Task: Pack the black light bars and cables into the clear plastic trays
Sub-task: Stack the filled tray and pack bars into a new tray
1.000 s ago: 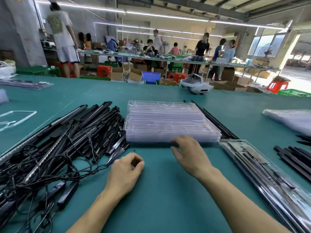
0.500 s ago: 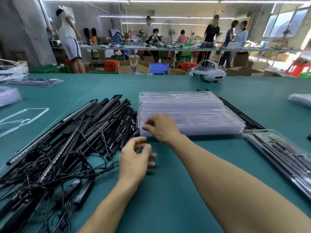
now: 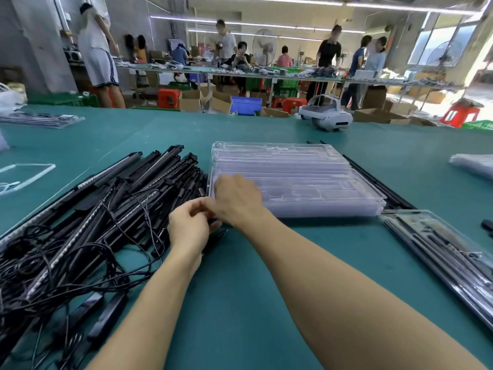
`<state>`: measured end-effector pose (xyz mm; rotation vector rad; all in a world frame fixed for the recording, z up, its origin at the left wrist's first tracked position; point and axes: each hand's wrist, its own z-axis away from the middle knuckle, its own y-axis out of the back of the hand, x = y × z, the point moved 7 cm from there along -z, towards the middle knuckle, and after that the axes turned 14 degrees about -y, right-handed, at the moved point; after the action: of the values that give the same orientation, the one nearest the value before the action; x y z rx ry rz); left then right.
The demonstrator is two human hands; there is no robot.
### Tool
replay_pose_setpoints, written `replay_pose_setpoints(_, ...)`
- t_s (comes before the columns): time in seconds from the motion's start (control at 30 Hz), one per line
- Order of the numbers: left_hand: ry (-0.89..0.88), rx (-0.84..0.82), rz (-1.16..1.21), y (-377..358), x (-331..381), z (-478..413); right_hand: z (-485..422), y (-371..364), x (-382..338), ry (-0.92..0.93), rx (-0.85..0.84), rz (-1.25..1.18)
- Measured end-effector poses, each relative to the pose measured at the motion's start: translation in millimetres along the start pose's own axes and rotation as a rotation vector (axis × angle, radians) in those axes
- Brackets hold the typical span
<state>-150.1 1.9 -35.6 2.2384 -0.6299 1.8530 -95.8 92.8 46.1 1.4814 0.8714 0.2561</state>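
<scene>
Left hand (image 3: 189, 228) is curling its fingers toward the thumb. Can't tell if it's pinching anything. Right hand (image 3: 237, 201) is meeting it, fingers bending over the tray stack (image 3: 306, 182) corner, grip hidden. Light bars and cables (image 3: 106, 209) are lying just left of the fingers. My read: separating one tray, so work that corner edge and lift only the top one.
</scene>
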Motion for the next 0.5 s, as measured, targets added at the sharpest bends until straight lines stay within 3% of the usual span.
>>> replay_pose_setpoints(0.33, 0.058, 0.021, 0.066, 4, -1, -2, 2, -3, -2, -0.059, -0.138, -0.073)
replay_pose_setpoints(0.5, 0.035, 0.061, -0.011, 2, 3, -2, 6, -4, -18, 0.104, -0.053, 0.134)
